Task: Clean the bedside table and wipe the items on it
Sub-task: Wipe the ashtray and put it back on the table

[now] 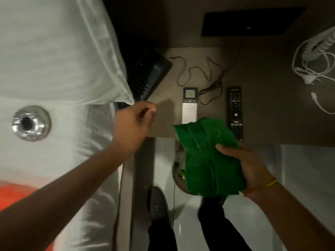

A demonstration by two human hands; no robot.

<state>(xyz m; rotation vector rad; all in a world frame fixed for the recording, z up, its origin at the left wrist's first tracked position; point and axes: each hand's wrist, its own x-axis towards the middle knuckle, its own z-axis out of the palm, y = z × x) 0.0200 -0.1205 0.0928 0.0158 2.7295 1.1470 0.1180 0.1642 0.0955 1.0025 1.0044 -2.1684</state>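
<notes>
My right hand (pixel 250 165) grips a folded green cloth (pixel 208 156), held just off the near edge of the brown bedside table (pixel 272 105). On the table lie a white remote with a small screen (pixel 189 104) and a black TV remote (pixel 235 109), side by side beyond the cloth. A black desk phone (pixel 148 75) sits at the table's left, partly under a white pillow (pixel 54 51). My left hand (pixel 136 122) hovers over the table's left edge near the phone, fingers loosely curled, with nothing visible in it.
A thin brown cord (pixel 199 71) loops across the back of the table. White cables (pixel 313 64) lie at the far right. A dark flat panel (pixel 250 20) is on the wall behind. The bed with white sheets (pixel 45 160) fills the left. My shoes (pixel 157 205) stand on the pale floor.
</notes>
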